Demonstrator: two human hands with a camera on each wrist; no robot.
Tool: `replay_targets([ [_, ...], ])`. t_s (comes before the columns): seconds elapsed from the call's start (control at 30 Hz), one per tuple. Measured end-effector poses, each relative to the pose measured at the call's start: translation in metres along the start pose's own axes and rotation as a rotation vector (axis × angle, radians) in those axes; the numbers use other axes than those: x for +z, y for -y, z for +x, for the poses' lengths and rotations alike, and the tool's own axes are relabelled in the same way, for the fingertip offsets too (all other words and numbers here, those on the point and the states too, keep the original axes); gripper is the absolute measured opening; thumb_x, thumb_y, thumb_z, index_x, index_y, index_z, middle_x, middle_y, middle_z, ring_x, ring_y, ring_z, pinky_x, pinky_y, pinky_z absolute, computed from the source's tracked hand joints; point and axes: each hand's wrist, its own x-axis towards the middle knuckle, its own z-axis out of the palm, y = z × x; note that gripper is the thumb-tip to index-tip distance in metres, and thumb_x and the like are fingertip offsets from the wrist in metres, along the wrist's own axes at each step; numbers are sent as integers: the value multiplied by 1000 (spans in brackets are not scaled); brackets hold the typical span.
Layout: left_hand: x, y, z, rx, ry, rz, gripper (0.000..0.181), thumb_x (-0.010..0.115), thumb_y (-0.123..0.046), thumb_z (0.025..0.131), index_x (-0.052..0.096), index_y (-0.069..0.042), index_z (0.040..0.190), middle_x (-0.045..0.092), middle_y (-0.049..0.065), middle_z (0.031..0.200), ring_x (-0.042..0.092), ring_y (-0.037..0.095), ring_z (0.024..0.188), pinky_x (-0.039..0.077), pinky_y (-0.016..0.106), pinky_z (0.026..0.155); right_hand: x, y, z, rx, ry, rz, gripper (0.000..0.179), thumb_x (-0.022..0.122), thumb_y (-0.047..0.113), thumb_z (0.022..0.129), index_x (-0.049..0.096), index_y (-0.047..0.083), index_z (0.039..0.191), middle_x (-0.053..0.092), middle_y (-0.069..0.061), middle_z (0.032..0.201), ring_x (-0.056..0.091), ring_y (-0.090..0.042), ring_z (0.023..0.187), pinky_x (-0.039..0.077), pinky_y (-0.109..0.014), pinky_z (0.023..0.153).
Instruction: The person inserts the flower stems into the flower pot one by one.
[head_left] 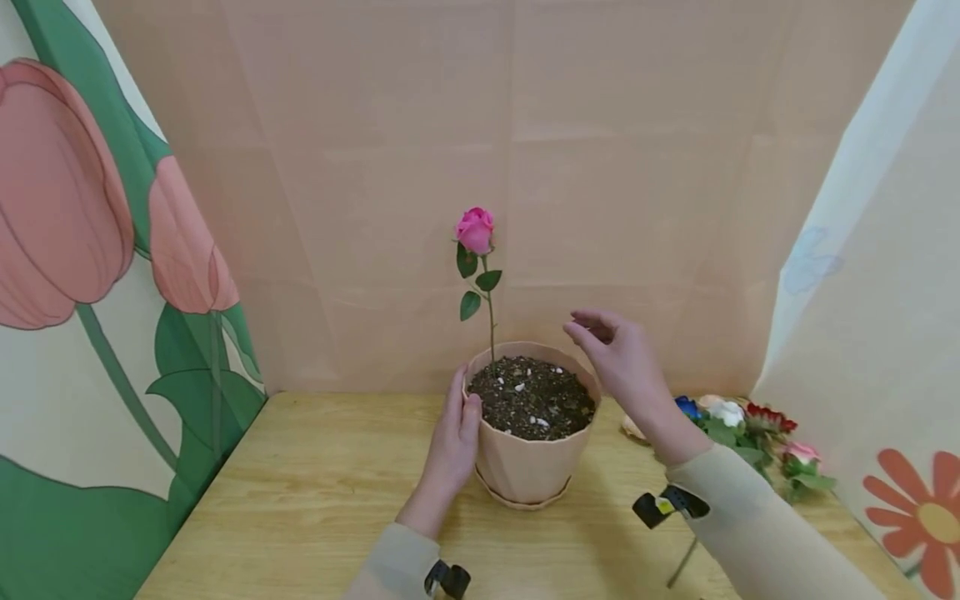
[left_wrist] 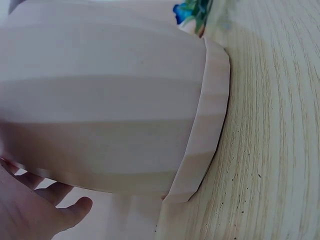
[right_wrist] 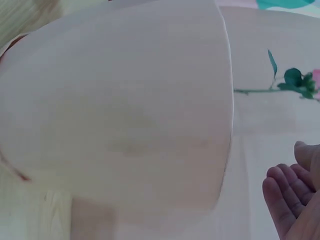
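Note:
A pink rose (head_left: 476, 232) with green leaves stands upright in dark soil (head_left: 536, 404), near the left rim of a pale pink flower pot (head_left: 528, 467). My left hand (head_left: 453, 425) rests against the pot's left side, its thumb close to the rim. In the left wrist view that hand (left_wrist: 35, 205) lies along the pot wall (left_wrist: 100, 100), some fingers partly hidden behind it. Above and right of the rim, my right hand (head_left: 618, 358) is raised with loosely bent fingers and holds nothing. The right wrist view shows this hand (right_wrist: 295, 195) apart from the pot (right_wrist: 120, 110).
Several flowers lie at the table's right: a blue one (head_left: 687, 407), a white one (head_left: 726, 412), a red one (head_left: 771, 419) and a pink one (head_left: 802, 452). A loose stem (head_left: 682, 562) sticks out below the right sleeve. A pinkish backdrop (head_left: 375, 208) hangs behind the wooden table (head_left: 315, 500).

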Motion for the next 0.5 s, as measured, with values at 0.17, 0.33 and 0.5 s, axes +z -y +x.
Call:
replay_targets([
  [0.17, 0, 1, 1, 10, -1, 4, 57, 40, -32, 121, 29, -19, 176, 46, 22, 169, 53, 44, 146, 37, 66, 122, -18, -13, -16, -3, -27, -86, 50, 66, 44, 112, 71, 7, 146, 78, -12, 126, 73, -29, 113, 58, -43, 91],
  [0.33, 0, 3, 1, 8, 4, 9, 57, 39, -34, 122, 29, -20, 176, 53, 24, 162, 58, 43, 140, 39, 66, 121, -30, -28, -31, -26, -55, -167, 51, 67, 44, 112, 69, 8, 148, 78, -12, 124, 75, -30, 109, 59, -43, 88],
  [0.5, 0, 3, 1, 2, 13, 8, 57, 39, -33, 122, 28, -19, 176, 56, 24, 155, 61, 41, 134, 40, 67, 120, -40, -43, -43, -42, -66, -250, 52, 69, 42, 111, 68, 7, 149, 79, -12, 125, 77, -30, 106, 61, -42, 85],
])
